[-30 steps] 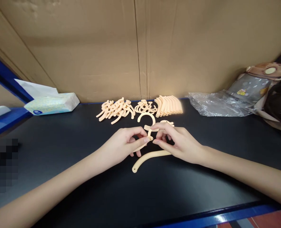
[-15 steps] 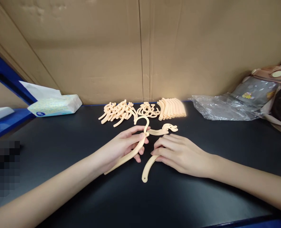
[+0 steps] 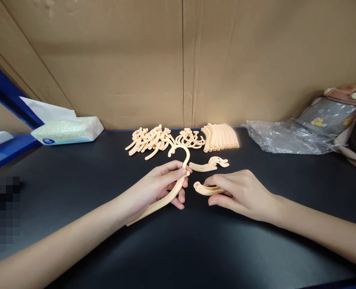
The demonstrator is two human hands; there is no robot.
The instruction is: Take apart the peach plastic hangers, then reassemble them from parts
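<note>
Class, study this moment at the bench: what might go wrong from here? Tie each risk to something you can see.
1. The left hand pinches the hooked piece near its hook, so its long arm may twist.
2. The right hand grips the curved piece with fingertips; it might slip.
3. The loose piece lying just beyond both hands may get knocked toward the piles.

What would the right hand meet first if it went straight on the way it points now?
The right hand points left, holding a curved peach piece. Going straight on, that piece's tip would probably first meet the hooked piece held in the left hand, though depth is unclear.
</note>
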